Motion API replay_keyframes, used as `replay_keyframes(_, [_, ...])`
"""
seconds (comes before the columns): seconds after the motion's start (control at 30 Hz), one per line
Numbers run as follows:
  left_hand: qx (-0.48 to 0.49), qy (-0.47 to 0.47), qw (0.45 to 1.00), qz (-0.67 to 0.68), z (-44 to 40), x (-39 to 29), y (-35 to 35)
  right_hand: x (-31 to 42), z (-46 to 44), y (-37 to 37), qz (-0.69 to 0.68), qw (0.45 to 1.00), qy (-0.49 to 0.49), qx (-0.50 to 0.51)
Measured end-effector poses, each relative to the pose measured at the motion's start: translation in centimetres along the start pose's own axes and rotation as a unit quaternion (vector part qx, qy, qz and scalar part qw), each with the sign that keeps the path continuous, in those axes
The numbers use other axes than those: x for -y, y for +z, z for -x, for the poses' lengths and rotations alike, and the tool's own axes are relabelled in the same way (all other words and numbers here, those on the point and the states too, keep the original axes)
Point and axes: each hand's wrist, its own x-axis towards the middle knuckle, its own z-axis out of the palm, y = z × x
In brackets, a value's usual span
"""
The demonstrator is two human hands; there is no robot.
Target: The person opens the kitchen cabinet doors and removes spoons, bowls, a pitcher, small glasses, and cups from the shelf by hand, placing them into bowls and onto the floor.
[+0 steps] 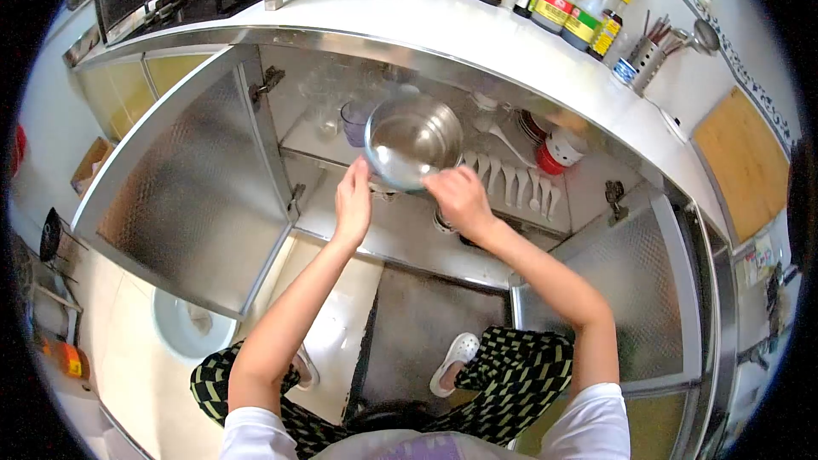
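Kitchen desk [409, 8] is spanning the far side above an already opened cabinet [379, 234]. At its opening, a shiny bowl [415, 140] is hanging, not yet set down. Right hand [463, 202] is gripping its near rim, fingers curled; left hand [354, 203] is touching, grip unclear.

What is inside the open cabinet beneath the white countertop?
A translucent purple cup, a row of white spoons and red-and-white tableware are visible. The round silvery vessel held in front hides whatever is directly behind it.
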Motion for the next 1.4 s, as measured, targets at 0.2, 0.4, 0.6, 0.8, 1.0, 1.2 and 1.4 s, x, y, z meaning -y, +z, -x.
replay_keyframes(0.2, [-0.065, 0.082, 0.959, -0.263, 6.3, 0.8, -3.0, 7.3, 5.1, -2.6, -0.028, 0.996, -0.075, 0.039])
replay_keyframes(0.4, [-0.014, -0.036, 0.948, -0.316, 11.1, 12.5, -6.5, 13.1, 13.6, 1.8, -0.103, 0.989, -0.021, 0.104])
replay_keyframes(0.6, [0.096, -0.235, 0.905, -0.34, 17.2, 23.1, -8.3, 18.6, 22.2, 7.3, -0.114, 0.949, -0.016, 0.294])
replay_keyframes(0.8, [0.058, -0.355, 0.89, -0.281, 22.2, 33.4, -8.0, 21.1, 29.8, 13.4, -0.107, 0.908, 0.044, 0.403])
replay_keyframes(1.0, [-0.004, -0.44, 0.886, -0.148, 23.4, 35.8, -4.9, 21.0, 34.2, 15.6, -0.131, 0.861, 0.093, 0.482])
replay_keyframes(1.2, [-0.015, -0.444, 0.873, -0.2, 22.6, 41.3, -3.2, 20.5, 38.1, 18.8, -0.138, 0.836, 0.188, 0.497])
replay_keyframes(1.4, [-0.001, -0.409, 0.886, -0.219, 22.8, 44.1, -3.0, 21.2, 38.0, 18.8, -0.139, 0.83, 0.285, 0.458])
